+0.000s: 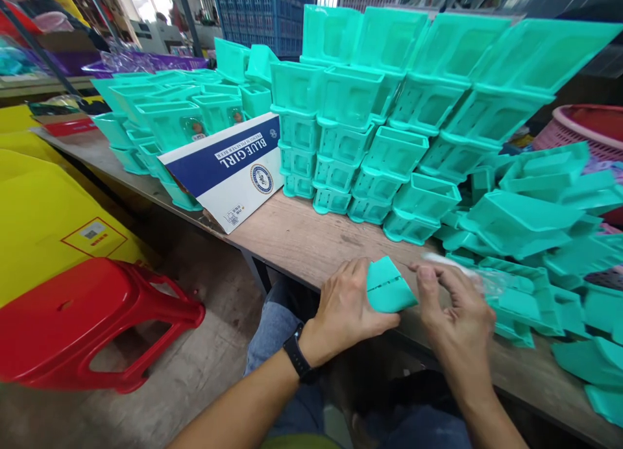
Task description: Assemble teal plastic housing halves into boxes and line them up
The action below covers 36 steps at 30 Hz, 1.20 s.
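Observation:
My left hand [348, 306] is wrapped round a teal plastic piece [389, 285] above the table's front edge. A dark, broken line of slots runs across the piece's upper face. Just to its right, my right hand [457, 306] has its thumb and index finger brought together; anything between them is too small to make out. Behind those fingers shows a blurred whitish, partly clear item [494, 280], and I cannot tell whether the hand touches it. Loose teal plastic pieces [525, 222] lie heaped to the right of my right hand.
Tall stacks of teal plastic bins [345, 98] stand along the table [302, 231]. A Blue Girl carton panel [233, 170] leans between them and more teal bins [168, 121] at left. A red stool [92, 313] stands on the floor; a pink basket [579, 134] is at right.

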Each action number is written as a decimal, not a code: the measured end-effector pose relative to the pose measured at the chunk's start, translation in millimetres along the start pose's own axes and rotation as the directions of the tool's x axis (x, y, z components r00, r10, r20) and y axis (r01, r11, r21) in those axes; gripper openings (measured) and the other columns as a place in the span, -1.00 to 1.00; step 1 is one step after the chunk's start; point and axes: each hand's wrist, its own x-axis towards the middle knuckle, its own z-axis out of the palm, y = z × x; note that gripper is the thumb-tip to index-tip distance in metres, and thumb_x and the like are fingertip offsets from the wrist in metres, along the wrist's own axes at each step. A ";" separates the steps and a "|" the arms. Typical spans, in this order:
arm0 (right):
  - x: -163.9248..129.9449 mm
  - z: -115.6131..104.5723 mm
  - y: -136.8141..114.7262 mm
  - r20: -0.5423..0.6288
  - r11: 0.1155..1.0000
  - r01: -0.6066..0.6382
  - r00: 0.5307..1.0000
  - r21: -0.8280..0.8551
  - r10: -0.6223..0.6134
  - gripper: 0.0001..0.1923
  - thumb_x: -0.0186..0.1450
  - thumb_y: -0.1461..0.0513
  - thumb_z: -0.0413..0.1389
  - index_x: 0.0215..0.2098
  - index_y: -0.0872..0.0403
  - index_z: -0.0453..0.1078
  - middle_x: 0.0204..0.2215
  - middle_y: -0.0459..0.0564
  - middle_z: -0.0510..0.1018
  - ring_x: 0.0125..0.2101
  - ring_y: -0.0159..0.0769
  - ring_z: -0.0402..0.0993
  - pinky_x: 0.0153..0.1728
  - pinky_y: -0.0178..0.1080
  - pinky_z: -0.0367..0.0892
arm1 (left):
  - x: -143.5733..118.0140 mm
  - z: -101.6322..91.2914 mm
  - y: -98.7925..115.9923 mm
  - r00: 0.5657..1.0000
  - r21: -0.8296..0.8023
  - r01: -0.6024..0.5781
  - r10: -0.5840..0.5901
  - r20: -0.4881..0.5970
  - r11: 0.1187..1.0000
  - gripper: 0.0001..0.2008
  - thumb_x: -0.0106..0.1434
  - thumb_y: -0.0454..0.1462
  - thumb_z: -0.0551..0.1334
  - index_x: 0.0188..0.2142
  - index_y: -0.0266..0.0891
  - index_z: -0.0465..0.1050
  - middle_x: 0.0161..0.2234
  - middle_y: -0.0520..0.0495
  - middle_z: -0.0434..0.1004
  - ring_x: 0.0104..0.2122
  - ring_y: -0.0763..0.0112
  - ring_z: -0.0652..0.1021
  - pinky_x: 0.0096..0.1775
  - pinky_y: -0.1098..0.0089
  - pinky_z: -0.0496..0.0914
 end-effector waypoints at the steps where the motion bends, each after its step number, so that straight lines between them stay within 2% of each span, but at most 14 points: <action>1: 0.8 3.0 0.1 0.021 0.998 0.057 0.998 0.016 -0.058 -0.50 0.48 -0.13 -0.02 -0.13 0.00 0.62 -0.07 0.10 0.71 0.00 0.03 0.61 0.04 0.04 0.44 | 0.0 0.6 -0.4 1.000 -0.023 -0.006 0.006 0.010 1.000 -0.45 -0.05 -0.15 0.49 -0.08 -0.22 0.42 -0.15 -0.18 0.60 -0.11 -0.09 0.62 -0.09 0.03 0.54; 3: 2.8 10.3 -0.9 0.134 0.992 0.055 0.988 0.117 -0.070 -0.41 0.54 -0.11 -0.17 -0.05 0.01 0.61 -0.02 0.10 0.71 0.02 -0.02 0.62 -0.02 -0.02 0.47 | -0.3 1.9 -1.1 1.000 -0.071 -0.014 0.016 0.025 0.997 -0.39 -0.06 -0.14 0.51 -0.03 -0.26 0.43 -0.13 -0.21 0.62 -0.11 -0.09 0.63 -0.08 0.01 0.55; 5: 4.8 17.4 -3.2 0.192 0.987 -0.026 0.981 0.157 -0.004 -0.33 0.54 -0.13 -0.23 -0.13 0.02 0.63 -0.12 0.09 0.74 -0.08 -0.05 0.67 -0.11 -0.07 0.48 | -0.6 3.3 -2.0 1.000 -0.107 -0.021 0.024 0.021 0.994 -0.34 -0.05 -0.13 0.51 0.03 -0.29 0.43 -0.11 -0.23 0.63 -0.09 -0.11 0.64 -0.06 0.00 0.56; 9: 7.2 25.7 -9.5 0.119 0.993 -0.083 0.990 0.086 0.072 -0.27 0.53 -0.17 -0.23 -0.30 0.02 0.65 -0.29 0.09 0.75 -0.25 -0.07 0.69 -0.18 -0.09 0.45 | -0.7 5.8 -5.2 0.998 -0.163 -0.065 0.061 -0.028 0.985 -0.33 -0.02 -0.11 0.50 0.08 -0.25 0.45 -0.08 -0.21 0.65 -0.07 -0.08 0.66 0.00 0.02 0.56; 15: 9.3 23.7 -14.3 0.135 0.994 -0.064 0.989 0.083 0.052 -0.30 0.53 -0.14 -0.21 -0.31 0.01 0.66 -0.30 0.08 0.75 -0.26 -0.09 0.69 -0.19 -0.12 0.46 | -2.4 6.8 -6.2 0.999 -0.146 -0.032 0.027 -0.032 0.989 -0.34 -0.03 -0.11 0.50 0.05 -0.23 0.44 -0.09 -0.20 0.64 -0.09 -0.09 0.65 -0.03 0.03 0.56; 18: 7.4 16.7 -6.9 0.162 0.989 -0.052 0.986 0.139 0.030 -0.33 0.52 -0.17 -0.19 -0.13 0.02 0.66 -0.09 0.09 0.73 -0.03 -0.05 0.65 0.00 -0.07 0.46 | -6.6 7.7 -7.2 0.999 -0.144 0.030 -0.033 -0.023 0.989 -0.37 -0.09 -0.13 0.54 -0.05 -0.20 0.41 -0.14 -0.15 0.61 -0.12 -0.05 0.63 -0.08 0.06 0.54; 20: 2.9 14.6 1.5 0.052 0.969 -0.089 0.996 0.232 0.079 -0.32 0.50 -0.21 -0.17 0.03 0.03 0.61 0.11 0.10 0.65 0.18 -0.01 0.52 0.20 0.03 0.36 | -11.7 10.4 -9.8 0.993 -0.230 0.084 -0.100 -0.059 0.970 -0.38 -0.07 -0.09 0.55 -0.08 -0.18 0.37 -0.18 -0.10 0.58 -0.15 0.03 0.62 -0.10 0.10 0.53; 22: -3.8 17.1 9.1 -0.035 0.867 -0.237 0.959 0.438 0.280 -0.29 0.45 -0.27 -0.12 0.08 0.02 0.58 0.13 0.10 0.63 0.23 0.05 0.46 0.27 0.13 0.29 | -18.4 15.8 -13.6 0.986 -0.390 0.088 -0.135 -0.095 0.917 -0.38 0.02 -0.01 0.52 -0.04 -0.16 0.31 -0.15 -0.07 0.56 -0.15 0.11 0.60 -0.09 0.14 0.52; 24: -10.8 22.2 13.1 0.072 0.616 -0.425 0.855 0.663 0.513 -0.28 0.34 -0.35 0.01 0.00 0.00 0.62 0.00 0.08 0.71 0.18 0.10 0.52 0.25 0.16 0.34 | -25.8 23.3 -17.6 0.989 -0.536 0.013 -0.089 -0.116 0.844 -0.36 0.16 0.04 0.45 0.07 -0.14 0.23 -0.07 -0.09 0.55 -0.09 0.15 0.59 -0.04 0.15 0.52; 26: -15.7 25.2 12.8 0.262 0.349 -0.531 0.767 0.772 0.585 -0.28 0.19 -0.39 0.14 -0.16 -0.01 0.66 -0.15 0.08 0.75 0.15 0.16 0.54 0.23 0.15 0.37 | -33.1 30.7 -20.7 0.987 -0.563 -0.107 0.021 -0.157 0.820 -0.30 0.26 0.04 0.39 0.21 -0.12 0.11 0.10 -0.18 0.47 0.07 0.10 0.55 0.09 0.09 0.48; 28: -17.3 22.6 10.4 0.377 0.186 -0.554 0.741 0.812 0.556 -0.32 0.11 -0.39 0.23 -0.30 0.00 0.67 -0.20 0.12 0.76 0.16 0.20 0.53 0.24 0.15 0.38 | -39.3 35.5 -22.9 0.971 -0.455 -0.217 0.142 -0.194 0.864 -0.21 0.27 0.03 0.40 0.31 -0.09 0.02 0.25 -0.26 0.31 0.25 -0.02 0.41 0.25 -0.06 0.35; 31: -14.9 11.2 9.6 0.467 0.063 -0.572 0.723 0.818 0.509 -0.36 0.06 -0.34 0.30 -0.35 0.03 0.67 -0.14 0.17 0.75 0.15 0.24 0.54 0.24 0.18 0.37 | -45.9 35.7 -24.9 0.958 -0.302 -0.274 0.233 -0.164 0.913 -0.17 0.21 -0.06 0.45 0.31 -0.07 0.04 0.26 -0.26 0.27 0.31 -0.09 0.34 0.32 -0.15 0.25; 33: -13.1 5.1 12.8 0.491 0.040 -0.596 0.696 0.802 0.524 -0.39 0.02 -0.31 0.36 -0.35 0.03 0.67 -0.11 0.16 0.74 0.12 0.23 0.56 0.24 0.18 0.38 | -48.5 32.3 -24.9 0.965 -0.259 -0.259 0.240 -0.105 0.931 -0.16 0.15 -0.12 0.48 0.29 -0.09 0.07 0.21 -0.26 0.33 0.25 -0.08 0.41 0.28 -0.13 0.32; 36: -13.2 4.7 20.0 0.491 0.041 -0.616 0.665 0.787 0.563 -0.39 -0.02 -0.30 0.39 -0.37 0.03 0.65 -0.12 0.13 0.75 0.08 0.21 0.60 0.21 0.16 0.41 | -49.2 24.2 -20.0 0.981 -0.164 -0.192 0.184 -0.064 0.967 0.07 0.00 -0.11 0.55 0.35 -0.12 -0.02 0.25 -0.32 0.30 0.26 -0.18 0.40 0.25 -0.17 0.37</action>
